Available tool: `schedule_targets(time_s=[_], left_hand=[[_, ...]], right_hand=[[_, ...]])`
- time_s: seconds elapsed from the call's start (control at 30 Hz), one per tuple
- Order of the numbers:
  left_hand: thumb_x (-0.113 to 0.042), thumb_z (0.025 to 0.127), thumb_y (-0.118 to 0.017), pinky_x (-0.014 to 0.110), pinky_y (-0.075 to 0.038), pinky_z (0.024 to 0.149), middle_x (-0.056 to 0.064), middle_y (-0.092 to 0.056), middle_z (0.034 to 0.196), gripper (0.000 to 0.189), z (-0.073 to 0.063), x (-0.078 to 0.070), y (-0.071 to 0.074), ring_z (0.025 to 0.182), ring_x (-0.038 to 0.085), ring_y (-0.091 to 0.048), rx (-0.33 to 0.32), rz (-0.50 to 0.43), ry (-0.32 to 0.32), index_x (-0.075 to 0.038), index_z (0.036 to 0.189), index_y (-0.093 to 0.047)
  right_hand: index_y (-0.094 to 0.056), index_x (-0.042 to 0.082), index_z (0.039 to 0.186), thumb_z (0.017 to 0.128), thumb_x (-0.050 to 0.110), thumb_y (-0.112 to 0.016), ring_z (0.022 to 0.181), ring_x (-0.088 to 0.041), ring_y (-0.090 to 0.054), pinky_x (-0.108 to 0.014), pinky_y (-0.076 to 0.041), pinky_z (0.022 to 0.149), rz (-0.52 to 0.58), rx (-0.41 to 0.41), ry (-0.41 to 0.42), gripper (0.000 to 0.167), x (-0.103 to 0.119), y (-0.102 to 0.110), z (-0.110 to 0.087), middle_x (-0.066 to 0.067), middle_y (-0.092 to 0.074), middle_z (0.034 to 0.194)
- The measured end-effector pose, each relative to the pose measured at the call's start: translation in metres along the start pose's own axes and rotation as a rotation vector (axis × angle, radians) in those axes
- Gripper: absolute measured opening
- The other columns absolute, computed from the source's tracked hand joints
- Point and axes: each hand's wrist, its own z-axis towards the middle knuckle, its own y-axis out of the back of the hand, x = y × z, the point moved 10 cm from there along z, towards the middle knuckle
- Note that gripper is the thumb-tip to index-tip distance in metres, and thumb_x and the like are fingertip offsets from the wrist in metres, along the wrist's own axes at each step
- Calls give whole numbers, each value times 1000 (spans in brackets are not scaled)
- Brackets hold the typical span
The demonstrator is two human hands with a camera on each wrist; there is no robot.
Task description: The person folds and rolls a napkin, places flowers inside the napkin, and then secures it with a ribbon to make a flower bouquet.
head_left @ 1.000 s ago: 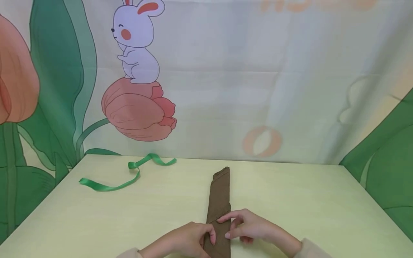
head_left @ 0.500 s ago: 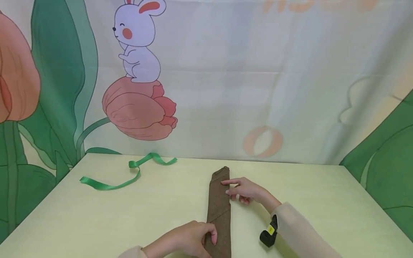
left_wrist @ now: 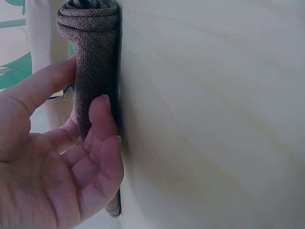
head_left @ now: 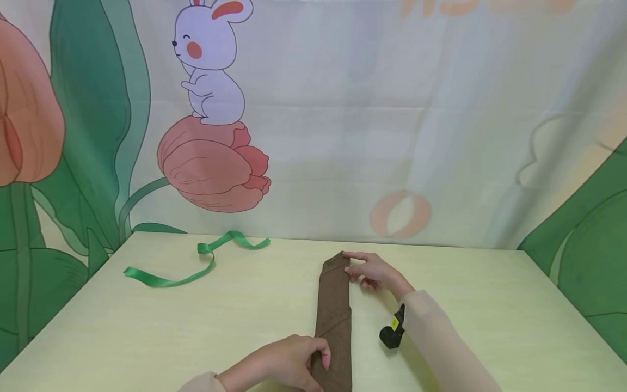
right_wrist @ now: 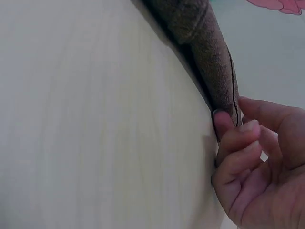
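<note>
A long, flat roll of brown cloth lies lengthwise on the table, its near end running out of the head view. My left hand grips its near part from the left, fingers curled over the edge. The left wrist view shows the layered end of the cloth beyond those fingers. At the far tip, my right hand pinches the right edge. In the right wrist view, a fingertip tucks against the underside of the narrow end while the thumb is on the other side.
A loose green ribbon curls across the back left of the pale table. Behind the table's back edge hangs a printed curtain with a rabbit and tulips. A black wrist camera hangs below the right sleeve.
My right hand has slid away along the cloth's right edge, from beside the left hand to the far tip. The left hand keeps its grip in the same place.
</note>
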Motion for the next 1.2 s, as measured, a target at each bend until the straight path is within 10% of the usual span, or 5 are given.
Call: schedule_targets(time_s=[0.5, 0.7, 0.97, 1.2], left_hand=[[-16, 68, -79, 18, -31, 45, -7, -43, 55, 33, 4, -2, 2, 48, 3, -39, -42, -48, 4, -18, 89, -53], [-18, 70, -78, 18, -30, 46, -8, -41, 55, 34, 9, -5, 4, 49, 3, -37, -72, -36, -16, -19, 92, -51], [-21, 72, -76, 19, -35, 48, -7, -51, 56, 37, 6, -2, 5, 48, 4, -46, -73, -39, -9, -21, 96, -49], [-18, 74, -75, 22, -43, 59, -4, -60, 58, 37, -5, -1, -3, 51, 10, -57, -10, -158, 6, -21, 100, -49]], right_hand=[[-57, 13, 122, 86, 26, -63, 42, -9, -41, -21, -34, 39, -106, 57, 193, 38, 21, -34, -104, -12, -55, 98], [-60, 9, 115, 85, 22, -63, 39, -5, -37, -19, -33, 37, -62, 238, 224, 33, 23, -61, -143, -6, -57, 78], [-60, 3, 105, 81, 13, -67, 41, 0, -37, -15, -33, 39, 52, 415, 271, 28, 21, -92, -170, 2, -59, 75], [-56, 5, 113, 79, 10, -68, 46, 2, -39, -15, -35, 45, 15, 388, 355, 35, 22, -98, -184, 5, -55, 79]])
